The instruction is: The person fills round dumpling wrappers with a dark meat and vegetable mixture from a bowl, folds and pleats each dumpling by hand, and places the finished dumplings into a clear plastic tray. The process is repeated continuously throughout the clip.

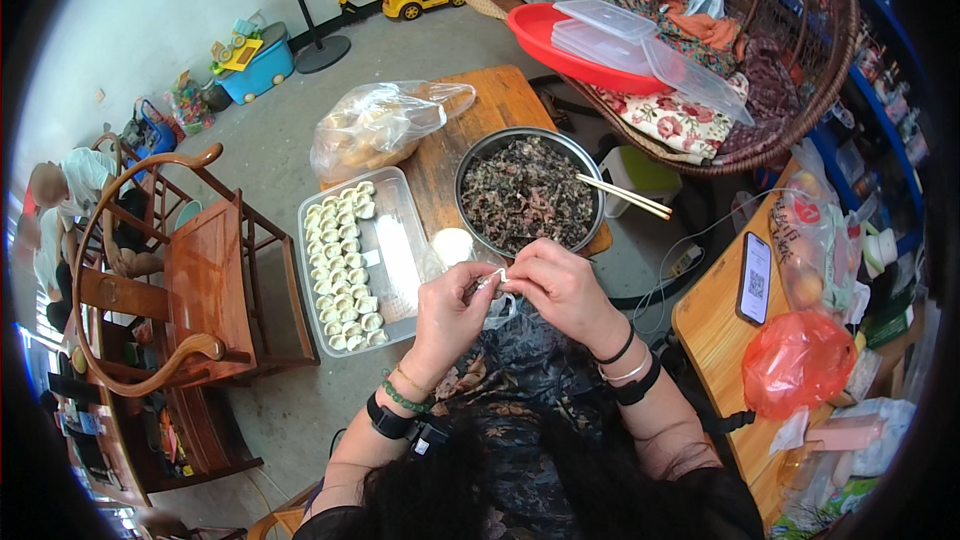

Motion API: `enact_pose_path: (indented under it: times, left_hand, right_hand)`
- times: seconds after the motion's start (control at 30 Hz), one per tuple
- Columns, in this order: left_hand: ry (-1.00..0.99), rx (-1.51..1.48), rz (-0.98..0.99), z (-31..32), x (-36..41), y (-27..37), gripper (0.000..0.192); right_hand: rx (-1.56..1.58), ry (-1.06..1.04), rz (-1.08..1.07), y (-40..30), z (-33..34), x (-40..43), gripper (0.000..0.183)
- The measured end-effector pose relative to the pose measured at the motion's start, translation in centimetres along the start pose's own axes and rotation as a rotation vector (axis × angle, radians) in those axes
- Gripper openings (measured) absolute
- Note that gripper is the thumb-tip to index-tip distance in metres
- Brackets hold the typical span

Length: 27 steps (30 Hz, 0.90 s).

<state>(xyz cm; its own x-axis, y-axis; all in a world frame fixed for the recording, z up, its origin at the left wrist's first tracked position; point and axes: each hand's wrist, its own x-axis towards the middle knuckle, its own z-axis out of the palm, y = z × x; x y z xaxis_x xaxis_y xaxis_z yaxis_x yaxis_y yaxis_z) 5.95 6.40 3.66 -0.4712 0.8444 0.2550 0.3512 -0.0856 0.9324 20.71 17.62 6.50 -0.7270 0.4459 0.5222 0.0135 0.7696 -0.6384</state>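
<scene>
Between the fingertips of my left hand (459, 307) and my right hand (561, 285) is a small folded dumpling wrapper (501, 275), pinched from both sides. My fingers hide most of it. Just beyond my hands sits a round metal bowl (463, 165) full of dark minced filling (525, 191), with a pair of chopsticks (626, 196) resting over its right rim. A white stack of wrappers (452, 246) in a plastic bag lies past my left hand. To the left, a clear plastic tray (397, 255) holds rows of shaped dumplings (341, 262) on its left side.
A tied plastic bag of round tan items (375, 127) rests on the wooden table (495, 94). At right, a second table (705, 315) carries a phone (754, 277) and a red bag (799, 364). A wooden armchair (210, 277) stands left; two people sit beyond it.
</scene>
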Motion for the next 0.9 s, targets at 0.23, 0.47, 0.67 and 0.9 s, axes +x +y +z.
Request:
enact_pose_path:
  times: [0.23, 0.47, 0.67, 0.9]
  left_hand:
    - [-0.085, 0.129, 0.063, -0.3, 0.1, 1.0, 0.010]
    - [-0.070, -0.229, -0.036, 0.3, -0.3, 0.7, 0.019]
    - [-0.078, -0.581, -0.276, -0.1, -0.2, -0.7, 0.020]
    - [0.006, -0.231, -0.142, 0.0, -0.4, -0.4, 0.013]
  right_hand:
    - [0.034, -0.027, 0.017, -0.1, -0.1, 0.2, 0.016]
    - [-0.038, 0.004, -0.014, -0.2, -0.2, 0.3, 0.009]
    - [-0.034, 0.029, -0.002, -0.2, -0.1, 0.1, 0.009]
    - [0.015, 0.012, 0.019, -0.5, 0.3, 0.2, 0.010]
